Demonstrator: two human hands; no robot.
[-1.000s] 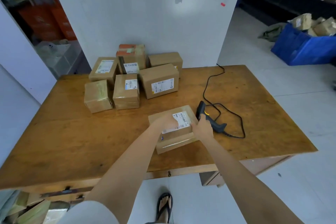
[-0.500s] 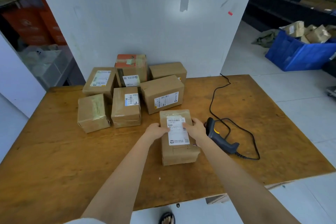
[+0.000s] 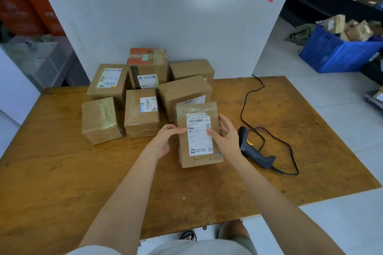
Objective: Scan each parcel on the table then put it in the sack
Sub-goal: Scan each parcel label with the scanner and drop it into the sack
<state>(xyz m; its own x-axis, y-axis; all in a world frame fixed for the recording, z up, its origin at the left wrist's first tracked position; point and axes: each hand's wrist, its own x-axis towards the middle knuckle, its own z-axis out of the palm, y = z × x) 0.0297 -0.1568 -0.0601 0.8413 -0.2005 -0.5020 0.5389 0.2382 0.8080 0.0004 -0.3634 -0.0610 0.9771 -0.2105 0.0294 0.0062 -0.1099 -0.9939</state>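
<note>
Over the table [image 3: 62, 172], both hands [image 3: 163, 141] [image 3: 228, 138] have tilted the parcel [image 3: 199, 109] up.

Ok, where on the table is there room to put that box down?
The near part of the table, between the held box and the front edge, is bare. So is the right side past the scanner and its cord. The back left is crowded with six boxes.
</note>
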